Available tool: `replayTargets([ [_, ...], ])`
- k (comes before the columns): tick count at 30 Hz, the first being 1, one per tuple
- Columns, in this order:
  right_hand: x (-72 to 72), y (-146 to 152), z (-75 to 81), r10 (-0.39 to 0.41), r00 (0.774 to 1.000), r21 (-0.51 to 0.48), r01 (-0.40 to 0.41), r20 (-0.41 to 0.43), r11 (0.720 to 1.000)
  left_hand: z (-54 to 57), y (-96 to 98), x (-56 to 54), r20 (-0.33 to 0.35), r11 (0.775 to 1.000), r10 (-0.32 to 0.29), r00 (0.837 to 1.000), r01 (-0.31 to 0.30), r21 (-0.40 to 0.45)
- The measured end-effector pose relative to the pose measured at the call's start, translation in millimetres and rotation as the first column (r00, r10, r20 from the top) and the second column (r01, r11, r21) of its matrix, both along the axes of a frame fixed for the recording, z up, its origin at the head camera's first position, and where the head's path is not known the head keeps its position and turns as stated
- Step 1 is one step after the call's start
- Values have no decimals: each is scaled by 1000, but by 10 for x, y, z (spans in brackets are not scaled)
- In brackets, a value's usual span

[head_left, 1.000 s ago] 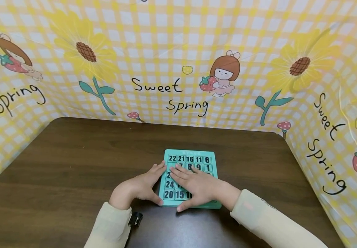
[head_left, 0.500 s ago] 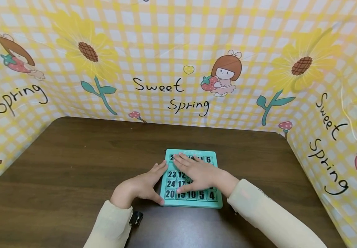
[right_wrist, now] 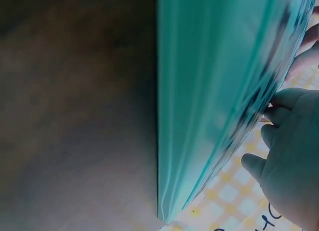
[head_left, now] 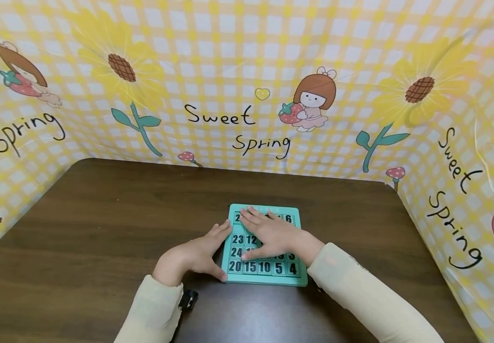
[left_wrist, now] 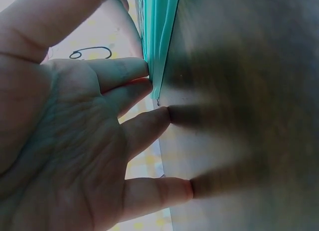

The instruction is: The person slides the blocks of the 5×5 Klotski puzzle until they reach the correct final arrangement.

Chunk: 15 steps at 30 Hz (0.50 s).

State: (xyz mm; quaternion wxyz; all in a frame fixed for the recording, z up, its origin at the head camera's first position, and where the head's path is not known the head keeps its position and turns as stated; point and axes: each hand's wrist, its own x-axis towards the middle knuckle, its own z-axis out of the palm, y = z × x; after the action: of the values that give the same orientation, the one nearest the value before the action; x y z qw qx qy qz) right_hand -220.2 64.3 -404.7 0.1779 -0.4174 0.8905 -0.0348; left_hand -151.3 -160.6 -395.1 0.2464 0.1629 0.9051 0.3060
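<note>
A turquoise number slide puzzle (head_left: 268, 279) lies flat on the table, its tiles bearing black numerals. At the left of its second row a slot shows without a numeral. My left hand (head_left: 193, 257) braces its left side, fingertips along the edge and thumb at the near left corner. In the left wrist view two straight fingers meet the puzzle's side (left_wrist: 159, 37), while the lower two reach toward the tabletop. My right hand (head_left: 274, 236) lies spread over the upper tiles, fingertips at the top left, hiding many numerals. The right wrist view shows the frame's edge (right_wrist: 194, 91) with the fingers beyond it.
The dark wood table (head_left: 114, 224) extends around the puzzle. A yellow checked cloth (head_left: 212, 62) with flowers and lettering rises along the back and both sides. A small black clip-like object (head_left: 188, 300) sits by the left cuff.
My right hand has slid toward the puzzle's far edge, uncovering the bottom row and covering part of the top row. The left hand stays against the left edge.
</note>
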Motion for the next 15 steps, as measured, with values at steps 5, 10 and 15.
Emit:
replayTargets([
  [5,65,7,-5,27,999,10,-27,-20,1000,6,-1,-11,0,1000,-3,1000,3,-1],
  [10,162,19,2,44,999,-5,-45,-23,999,2,2,-13,-5,1000,-5,1000,5,-9],
  [15,227,23,12,48,998,12,-48,-28,999,5,3,-8,-3,1000,-1,1000,1,-6],
])
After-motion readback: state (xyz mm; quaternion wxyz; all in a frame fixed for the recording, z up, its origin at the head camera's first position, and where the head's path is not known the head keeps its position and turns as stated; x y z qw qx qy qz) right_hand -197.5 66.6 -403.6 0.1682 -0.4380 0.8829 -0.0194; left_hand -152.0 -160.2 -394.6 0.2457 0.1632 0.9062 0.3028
